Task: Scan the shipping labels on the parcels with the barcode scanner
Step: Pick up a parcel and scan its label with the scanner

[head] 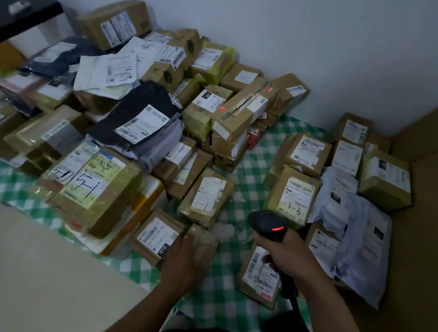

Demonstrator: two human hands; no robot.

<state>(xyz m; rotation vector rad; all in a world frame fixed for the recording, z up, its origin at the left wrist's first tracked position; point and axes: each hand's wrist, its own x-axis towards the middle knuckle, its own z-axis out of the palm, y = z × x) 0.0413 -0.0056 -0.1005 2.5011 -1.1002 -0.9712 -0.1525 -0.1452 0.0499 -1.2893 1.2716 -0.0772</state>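
White wall point(288, 34) closes the corner, and a pale floor point(13, 263) runs under a green checked cloth point(224, 294). A big sheet of brown cardboard point(436, 226) lies along the right side.

On the cloth a large heap of parcels point(228, 116) fills the left and centre, mostly with labels facing up. A smaller group of parcels point(297, 197) sits well apart to the right, with a strip of bare cloth between the two.

At the near edge of the heap lies a small labelled box point(157, 235). A tape-wrapped packet point(202, 241) touches its right side, and no label shows on the packet's top.

The left hand point(183, 263) is on the near end of this packet. Blur hides whether its fingers grip the packet or only rest against it.

The right hand point(287, 254) has its fingers curled round the handle of the barcode scanner point(266, 224). A red light glows on the scanner's back. The handle slopes back toward the person, and the head points away and slightly left, over the bare cloth and not at any label.

The packet lies to the left of the scanner head and a little nearer the person, so the left hand is the closer one. I judge that the left hand has to turn a label upward. The scanner then has to swing left and tip downward.
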